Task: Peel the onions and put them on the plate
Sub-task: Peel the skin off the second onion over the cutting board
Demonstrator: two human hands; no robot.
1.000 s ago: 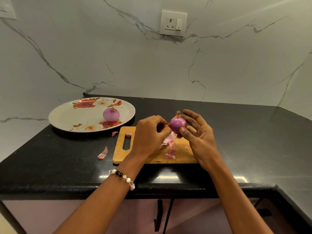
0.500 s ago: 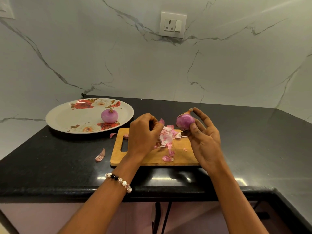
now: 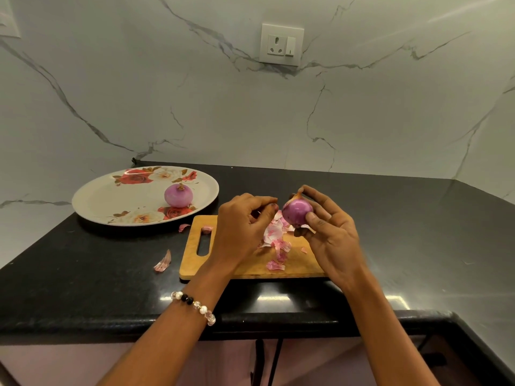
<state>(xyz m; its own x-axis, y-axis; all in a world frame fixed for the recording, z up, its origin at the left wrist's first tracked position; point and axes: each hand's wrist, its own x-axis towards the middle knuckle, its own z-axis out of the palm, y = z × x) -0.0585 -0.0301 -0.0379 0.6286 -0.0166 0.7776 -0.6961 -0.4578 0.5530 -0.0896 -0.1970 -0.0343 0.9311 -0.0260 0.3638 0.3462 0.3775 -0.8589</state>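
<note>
On the black counter (image 3: pixel 83 288), everything placed by the wooden cutting board (image 3: pixel 245 270): I log first the flowered plate (image 3: pixel 92 201), well off the board's far-left corner, carrying one peeled onion (image 3: pixel 178 195). Next, the board itself, with a loose heap of pink skins (image 3: pixel 274 242) at its middle; a second ago that heap was hidden under my hands, and it lies uncovered now. One stray skin (image 3: pixel 163 264) sits on the counter just left of the board. Item in hand: the second onion (image 3: pixel 296 213), above the board's far edge, a shade higher and further right than a second ago, turned so its smooth purple side faces me. I judge it nearly bare, with only the papery tip left. Right hand (image 3: pixel 331 240): palm up, thumb and fingertips pinching the onion. Left hand (image 3: pixel 243 227): fingers curled, tips just beside the onion; whether they pinch a scrap I cannot tell.
</note>
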